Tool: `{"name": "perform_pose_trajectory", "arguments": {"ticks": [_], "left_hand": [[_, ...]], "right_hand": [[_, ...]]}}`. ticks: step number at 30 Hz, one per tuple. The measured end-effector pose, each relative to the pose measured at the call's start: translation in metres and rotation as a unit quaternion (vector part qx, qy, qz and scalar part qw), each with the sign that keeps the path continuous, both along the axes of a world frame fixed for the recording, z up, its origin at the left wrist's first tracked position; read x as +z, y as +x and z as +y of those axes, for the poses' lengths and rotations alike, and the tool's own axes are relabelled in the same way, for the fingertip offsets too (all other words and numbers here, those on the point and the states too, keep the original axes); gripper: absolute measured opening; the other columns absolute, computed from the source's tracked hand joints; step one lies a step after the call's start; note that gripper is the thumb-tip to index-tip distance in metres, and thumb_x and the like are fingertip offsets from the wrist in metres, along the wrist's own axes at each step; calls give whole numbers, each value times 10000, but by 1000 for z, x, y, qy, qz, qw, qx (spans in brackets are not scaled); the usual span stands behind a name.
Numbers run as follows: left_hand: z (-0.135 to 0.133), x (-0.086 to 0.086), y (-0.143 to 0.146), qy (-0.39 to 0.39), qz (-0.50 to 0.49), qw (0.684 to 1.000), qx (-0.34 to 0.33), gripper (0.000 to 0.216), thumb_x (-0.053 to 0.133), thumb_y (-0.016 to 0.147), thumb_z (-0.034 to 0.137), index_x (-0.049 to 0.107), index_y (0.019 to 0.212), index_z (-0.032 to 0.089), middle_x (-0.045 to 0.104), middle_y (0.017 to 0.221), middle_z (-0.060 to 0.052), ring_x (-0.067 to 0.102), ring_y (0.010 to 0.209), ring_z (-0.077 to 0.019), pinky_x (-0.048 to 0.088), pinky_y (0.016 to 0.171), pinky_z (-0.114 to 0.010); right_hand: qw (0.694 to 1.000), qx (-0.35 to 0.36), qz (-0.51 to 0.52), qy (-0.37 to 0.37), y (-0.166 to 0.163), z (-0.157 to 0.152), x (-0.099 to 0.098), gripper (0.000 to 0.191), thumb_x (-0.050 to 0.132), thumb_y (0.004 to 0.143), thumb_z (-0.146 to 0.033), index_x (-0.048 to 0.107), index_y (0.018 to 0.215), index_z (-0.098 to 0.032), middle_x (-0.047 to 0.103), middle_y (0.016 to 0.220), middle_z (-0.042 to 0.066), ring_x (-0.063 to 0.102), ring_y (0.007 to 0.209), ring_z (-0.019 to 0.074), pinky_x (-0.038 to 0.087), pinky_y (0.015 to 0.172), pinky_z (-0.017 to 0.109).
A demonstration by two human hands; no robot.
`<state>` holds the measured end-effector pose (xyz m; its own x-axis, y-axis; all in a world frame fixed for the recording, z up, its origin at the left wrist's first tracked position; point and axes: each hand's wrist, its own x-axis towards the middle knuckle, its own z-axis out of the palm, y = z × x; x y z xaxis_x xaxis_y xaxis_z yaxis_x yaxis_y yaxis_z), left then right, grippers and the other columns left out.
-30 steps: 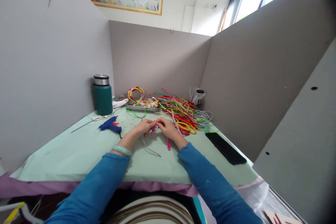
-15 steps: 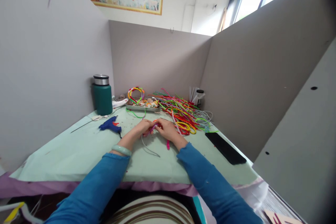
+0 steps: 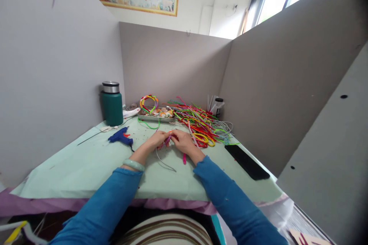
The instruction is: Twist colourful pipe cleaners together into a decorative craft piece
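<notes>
Over the middle of the pale green table cover, my left hand [image 3: 157, 140] and my right hand [image 3: 181, 140] meet fingertip to fingertip. Both are closed on purple and pink pipe cleaners [image 3: 166, 142], which my fingers partly cover. A grey cord [image 3: 165, 165] hangs out from under my left hand and curves over the cover. Below my right hand a bright pink pipe cleaner end [image 3: 184, 158] sticks out. Just beyond the hands, a green pipe cleaner [image 3: 148, 124] lies by the tray.
A blue glue gun [image 3: 120, 136] and a green flask [image 3: 112, 103] are at left. Behind stands a metal tray [image 3: 156, 119] of small pieces, with a colourful braided ring [image 3: 148, 104]. Piled pipe cleaners [image 3: 198, 120] and a black phone-like slab [image 3: 246, 162] lie right. Grey partitions [image 3: 175, 61] enclose the table.
My fingers have shifted slightly around the purple pipe cleaners, and the grey cord has moved a little to the right. All else is as before.
</notes>
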<state>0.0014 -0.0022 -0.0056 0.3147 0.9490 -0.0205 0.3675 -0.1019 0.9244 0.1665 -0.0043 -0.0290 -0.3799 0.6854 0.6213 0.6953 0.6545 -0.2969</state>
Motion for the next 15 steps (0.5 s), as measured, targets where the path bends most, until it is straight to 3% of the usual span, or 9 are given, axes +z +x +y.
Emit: {"name": "perform_pose_trajectory", "arguments": {"ticks": [9, 15], "left_hand": [[-2, 0, -1, 32, 1, 999, 11, 324, 577, 782, 466, 541, 728, 149, 630, 671, -7, 368, 362, -51, 286, 376, -218], [-2, 0, 0, 38, -4, 999, 17, 380, 704, 668, 492, 568, 771, 152, 503, 529, 61, 348, 370, -57, 273, 389, -216]], "right_hand": [[1000, -10, 3, -4, -2, -1, 0, 146, 490, 875, -228, 615, 804, -201, 622, 792, 25, 530, 730, 151, 338, 656, 245], [999, -13, 23, -20, 0, 3, -1, 130, 496, 856, -198, 620, 821, -198, 644, 812, 25, 534, 713, 151, 335, 632, 245]]}}
